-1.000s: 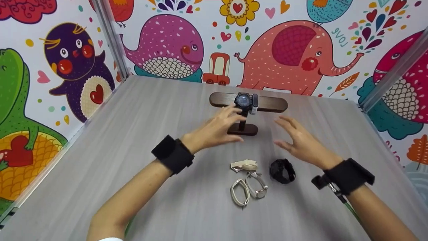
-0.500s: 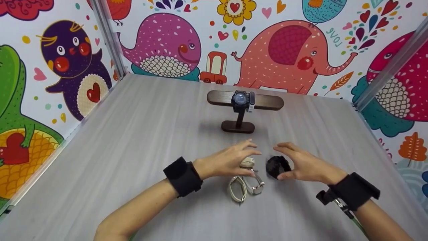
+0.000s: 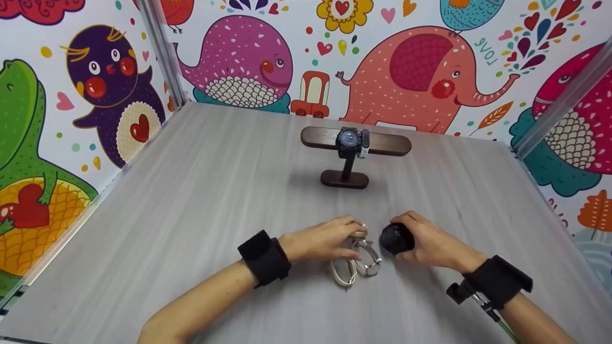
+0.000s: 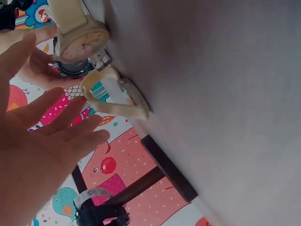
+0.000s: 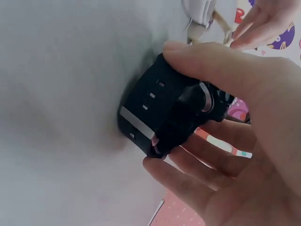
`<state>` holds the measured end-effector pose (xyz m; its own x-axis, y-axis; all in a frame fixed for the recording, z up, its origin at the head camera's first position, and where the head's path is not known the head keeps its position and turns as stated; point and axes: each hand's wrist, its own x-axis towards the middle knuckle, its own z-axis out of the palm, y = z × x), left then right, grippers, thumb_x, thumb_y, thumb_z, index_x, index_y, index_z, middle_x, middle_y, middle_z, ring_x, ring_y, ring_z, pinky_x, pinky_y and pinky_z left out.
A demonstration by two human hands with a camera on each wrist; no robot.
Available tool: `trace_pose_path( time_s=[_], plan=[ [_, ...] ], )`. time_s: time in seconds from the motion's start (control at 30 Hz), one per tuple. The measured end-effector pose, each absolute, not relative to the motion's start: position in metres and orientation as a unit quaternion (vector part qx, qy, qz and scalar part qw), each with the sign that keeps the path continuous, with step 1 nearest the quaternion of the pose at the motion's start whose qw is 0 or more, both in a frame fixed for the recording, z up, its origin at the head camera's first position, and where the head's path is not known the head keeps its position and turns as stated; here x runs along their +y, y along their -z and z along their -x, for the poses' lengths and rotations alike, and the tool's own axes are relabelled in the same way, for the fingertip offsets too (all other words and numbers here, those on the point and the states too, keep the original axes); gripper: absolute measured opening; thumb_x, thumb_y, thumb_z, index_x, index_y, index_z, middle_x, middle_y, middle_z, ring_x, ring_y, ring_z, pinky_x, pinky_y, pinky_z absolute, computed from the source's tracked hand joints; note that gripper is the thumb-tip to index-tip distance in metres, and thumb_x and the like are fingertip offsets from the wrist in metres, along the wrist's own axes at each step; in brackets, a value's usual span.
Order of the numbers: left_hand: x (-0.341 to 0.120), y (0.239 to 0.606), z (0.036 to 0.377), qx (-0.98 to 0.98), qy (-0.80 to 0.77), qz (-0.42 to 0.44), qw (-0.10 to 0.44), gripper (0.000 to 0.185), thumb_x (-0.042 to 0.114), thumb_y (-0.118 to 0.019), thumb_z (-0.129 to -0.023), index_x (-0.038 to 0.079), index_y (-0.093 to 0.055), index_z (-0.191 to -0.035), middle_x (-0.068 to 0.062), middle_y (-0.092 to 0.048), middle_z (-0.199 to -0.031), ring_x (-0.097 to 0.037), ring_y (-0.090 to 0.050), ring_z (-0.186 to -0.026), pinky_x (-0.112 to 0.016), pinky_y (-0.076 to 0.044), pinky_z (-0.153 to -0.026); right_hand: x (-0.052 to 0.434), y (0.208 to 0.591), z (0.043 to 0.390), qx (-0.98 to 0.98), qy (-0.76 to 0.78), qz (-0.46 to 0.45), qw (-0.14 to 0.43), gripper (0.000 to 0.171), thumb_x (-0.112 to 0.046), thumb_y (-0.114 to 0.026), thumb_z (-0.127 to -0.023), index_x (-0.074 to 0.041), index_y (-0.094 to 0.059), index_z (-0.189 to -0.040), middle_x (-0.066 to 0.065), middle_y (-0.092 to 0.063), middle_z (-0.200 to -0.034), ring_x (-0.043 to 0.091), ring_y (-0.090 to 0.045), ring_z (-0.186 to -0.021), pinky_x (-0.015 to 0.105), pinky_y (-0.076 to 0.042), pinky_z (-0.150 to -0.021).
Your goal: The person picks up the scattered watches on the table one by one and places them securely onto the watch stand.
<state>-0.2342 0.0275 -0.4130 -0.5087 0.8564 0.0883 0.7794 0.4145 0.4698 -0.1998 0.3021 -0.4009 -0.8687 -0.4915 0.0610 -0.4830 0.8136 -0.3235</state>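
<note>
Black watch (image 3: 396, 238) stands on edge on the worktop (image 3: 191, 200), dial facing away, gripped by the right hand (image 3: 428, 243); left hand (image 3: 320, 239), fingers loose, rests beside it over the pale watches (image 3: 356, 260).

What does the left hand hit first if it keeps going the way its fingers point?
Most likely the beige-strapped watch lying on the grey table: the left hand hovers with straight fingers aimed at it. The left wrist view shows a gap yet. The black watch in the right hand lies beyond.
</note>
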Motion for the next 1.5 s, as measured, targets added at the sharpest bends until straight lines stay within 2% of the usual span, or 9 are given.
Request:
trace_pose_path(
  time_s=[0.17,0.3,0.43,0.6,0.73,0.83,1.07,1.4,1.5],
  plan=[
    [0.025,0.404,0.233,0.835,-0.269,-0.473,0.078,0.071,0.039,-0.069,-0.094,0.006,-0.042,-0.151,-0.01,-0.048,-0.148,-0.021,-0.05,-0.137,-0.03,-0.04,-0.118,0.287,0.385,0.191,0.93,0.241,0.277,-0.006,0.068,-0.009,-0.086,-0.074,-0.005,-0.05,-0.132,0.008,-0.055,-0.126,0.025,-0.063,-0.113,0.039,-0.06,-0.091],
    [0.023,0.393,0.23,0.81,-0.342,-0.473,0.062,0.086,0.038,-0.073,-0.091,0.009,-0.028,-0.158,-0.01,-0.037,-0.157,-0.021,-0.044,-0.143,-0.031,-0.038,-0.12,0.274,0.372,0.184,0.91,0.266,0.307,-0.087,0.076,-0.007,-0.091,-0.069,-0.005,-0.048,-0.132,0.008,-0.054,-0.128,0.021,-0.059,-0.118,0.036,-0.06,-0.092],
    [0.023,0.382,0.226,0.766,-0.412,-0.494,0.01,0.096,0.031,-0.081,-0.085,0.006,-0.025,-0.158,-0.012,-0.032,-0.16,-0.024,-0.037,-0.148,-0.034,-0.034,-0.123,0.264,0.363,0.178,0.88,0.289,0.33,-0.18,0.085,-0.001,-0.095,-0.06,-0.002,-0.05,-0.132,0.011,-0.054,-0.13,0.011,-0.055,-0.122,0.028,-0.06,-0.091],
    [0.027,0.371,0.22,0.704,-0.479,-0.52,-0.065,0.099,0.023,-0.088,-0.078,0.002,-0.029,-0.154,-0.016,-0.036,-0.156,-0.024,-0.037,-0.147,-0.034,-0.032,-0.124,0.254,0.355,0.175,0.816,0.375,0.376,-0.226,0.087,0.007,-0.093,-0.058,0.01,-0.046,-0.131,0.023,-0.049,-0.13,0.005,-0.05,-0.129,0.017,-0.054,-0.097],
    [0.031,0.366,0.218,0.667,-0.504,-0.535,-0.12,0.093,0.019,-0.089,-0.076,-0.001,-0.036,-0.15,-0.02,-0.038,-0.152,-0.026,-0.039,-0.144,-0.033,-0.036,-0.122,0.248,0.351,0.177,0.759,0.431,0.418,-0.251,0.078,-0.009,-0.089,-0.072,0.019,-0.042,-0.128,0.025,-0.046,-0.132,0.012,-0.051,-0.131,0.02,-0.054,-0.098],
    [0.033,0.364,0.219,0.643,-0.525,-0.542,-0.135,0.085,0.014,-0.088,-0.077,-0.003,-0.041,-0.146,-0.023,-0.037,-0.151,-0.028,-0.04,-0.143,-0.032,-0.04,-0.119,0.246,0.351,0.179,0.734,0.443,0.44,-0.267,0.076,-0.02,-0.083,-0.08,0.023,-0.041,-0.125,0.02,-0.045,-0.136,0.015,-0.05,-0.133,0.019,-0.053,-0.1],
    [0.033,0.365,0.218,0.612,-0.568,-0.535,-0.131,0.07,0.007,-0.085,-0.078,-0.005,-0.05,-0.138,-0.027,-0.04,-0.145,-0.03,-0.048,-0.138,-0.032,-0.047,-0.111,0.243,0.355,0.181,0.724,0.437,0.456,-0.278,0.072,-0.019,-0.08,-0.084,0.025,-0.04,-0.125,0.02,-0.044,-0.14,0.017,-0.047,-0.137,0.019,-0.051,-0.103],
    [0.031,0.368,0.221,0.612,-0.569,-0.53,-0.144,0.068,0.005,-0.085,-0.077,-0.005,-0.051,-0.135,-0.025,-0.043,-0.142,-0.03,-0.051,-0.136,-0.032,-0.05,-0.109,0.242,0.354,0.187,0.743,0.379,0.467,-0.294,0.07,-0.025,-0.076,-0.087,0.02,-0.045,-0.13,0.031,-0.044,-0.131,0.015,-0.047,-0.135,0.017,-0.051,-0.102],
    [0.031,0.368,0.222,0.615,-0.568,-0.529,-0.139,0.068,0.006,-0.085,-0.077,-0.004,-0.051,-0.135,-0.025,-0.043,-0.143,-0.03,-0.051,-0.136,-0.032,-0.049,-0.109,0.242,0.354,0.188,0.744,0.38,0.467,-0.289,0.068,-0.02,-0.078,-0.086,0.019,-0.045,-0.131,0.033,-0.043,-0.131,0.016,-0.048,-0.135,0.018,-0.052,-0.102]
  ],
)
